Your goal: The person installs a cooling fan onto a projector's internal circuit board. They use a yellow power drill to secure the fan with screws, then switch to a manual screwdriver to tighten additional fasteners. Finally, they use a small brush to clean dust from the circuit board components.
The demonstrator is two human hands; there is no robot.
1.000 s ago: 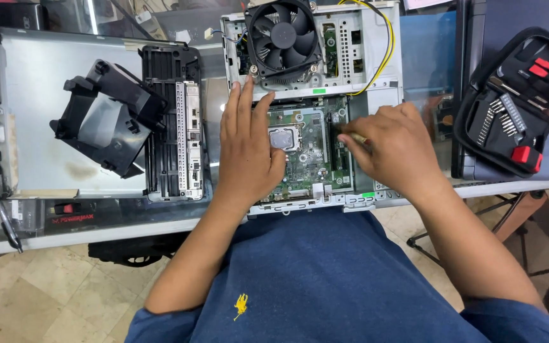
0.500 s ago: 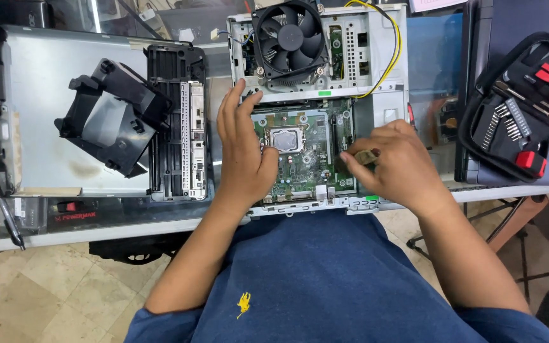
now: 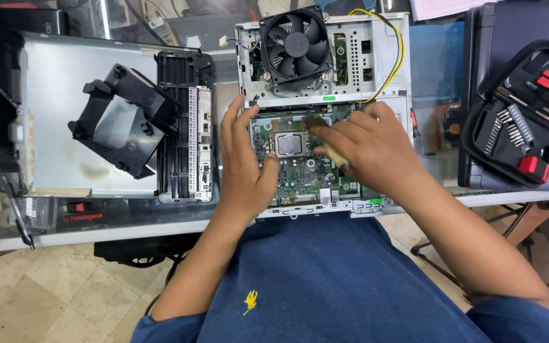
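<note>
A person in a dark blue shirt leans over a glass-topped workbench [image 3: 128, 219], where a large grey sheet-metal side panel [image 3: 58, 108] lies well to the left of the left hand [image 3: 244, 166], carrying a black plastic air shroud [image 3: 122, 127] and a black ribbed drive cage [image 3: 184, 130]. Directly under both hands sits an opened silver desktop computer chassis [image 3: 376, 60], its black round cooling fan [image 3: 297, 46] just beyond the fingertips and a yellow cable [image 3: 396, 60] looping past the right hand [image 3: 366, 147]. Far to the right of that hand lies an open black zip-up tool case with red-handled drivers [image 3: 519, 117]. The left hand rests flat and open, fingers spread, steadying the left edge of the green circuit board [image 3: 300, 174], which lies in the chassis between the hands. The right hand is curled around a small brush with dark bristles [image 3: 316, 124], its tip touching the board just beside the bare square metal processor socket [image 3: 289, 145]. The step in hand looks like dusting the board; the next strokes would call for light pressure around the socket. Pale stone floor tiles [image 3: 52, 292] show below the bench.
</note>
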